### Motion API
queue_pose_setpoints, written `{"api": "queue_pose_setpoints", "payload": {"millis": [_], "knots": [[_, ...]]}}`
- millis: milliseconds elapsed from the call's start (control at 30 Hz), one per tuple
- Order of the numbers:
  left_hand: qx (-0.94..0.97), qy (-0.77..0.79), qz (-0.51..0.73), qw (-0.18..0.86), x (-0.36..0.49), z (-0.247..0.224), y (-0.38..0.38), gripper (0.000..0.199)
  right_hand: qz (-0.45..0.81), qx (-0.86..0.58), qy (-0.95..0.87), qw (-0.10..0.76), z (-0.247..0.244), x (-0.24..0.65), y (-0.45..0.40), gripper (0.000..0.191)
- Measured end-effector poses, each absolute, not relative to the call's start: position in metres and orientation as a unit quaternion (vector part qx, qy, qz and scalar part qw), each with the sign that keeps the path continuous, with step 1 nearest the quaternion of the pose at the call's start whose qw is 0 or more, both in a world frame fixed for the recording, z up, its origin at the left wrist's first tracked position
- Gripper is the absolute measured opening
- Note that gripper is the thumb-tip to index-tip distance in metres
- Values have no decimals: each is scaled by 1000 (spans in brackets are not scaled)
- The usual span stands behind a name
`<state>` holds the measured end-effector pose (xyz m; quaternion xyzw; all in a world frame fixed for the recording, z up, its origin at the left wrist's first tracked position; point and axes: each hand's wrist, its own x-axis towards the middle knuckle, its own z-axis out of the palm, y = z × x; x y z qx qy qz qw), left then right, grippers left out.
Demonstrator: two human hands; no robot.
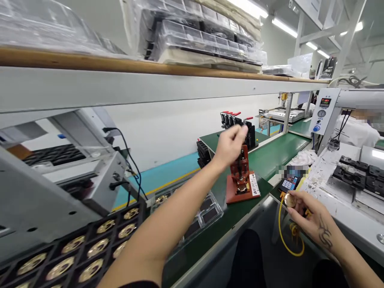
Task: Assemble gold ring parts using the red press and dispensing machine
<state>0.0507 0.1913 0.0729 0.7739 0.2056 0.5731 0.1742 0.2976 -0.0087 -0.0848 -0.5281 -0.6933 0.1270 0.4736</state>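
My left hand is closed in a fist at the top of a small reddish-brown hand press, apparently round its handle, which the fingers hide. On the press's base a round gold part sits under the upright, beside a white label with writing. Lower right, my right hand pinches a shiny round gold metal disc between thumb and fingers, away from the press. A clear compartment tray lies left of the press, partly behind my left forearm.
Black trays with gold discs fill the lower left. Red-handled clamps stand behind the press. A calculator, yellow coiled hose and white machine are right. Overhead runs a shelf; another person sits far right.
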Motion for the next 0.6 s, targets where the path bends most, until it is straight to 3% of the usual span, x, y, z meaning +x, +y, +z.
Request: {"api": "queue_pose_setpoints", "payload": {"millis": [100, 167, 400, 467, 600], "knots": [[715, 252, 596, 265, 35, 90, 221, 34, 135, -510, -719, 453, -88, 284, 22, 33], [710, 312, 563, 286, 11, 76, 232, 27, 145, -499, -737, 433, -96, 278, 38, 33], [801, 406, 253, 360, -34, -61, 194, 22, 183, -487, -744, 419, -126, 251, 94, 29], [804, 426, 219, 353, -21, -88, 190, 14, 185, -478, -753, 413, -129, 239, 116, 26], [807, 449, 216, 316, 4, -111, 201, 24, 195, -475, -758, 401, -134, 225, 145, 23]]}}
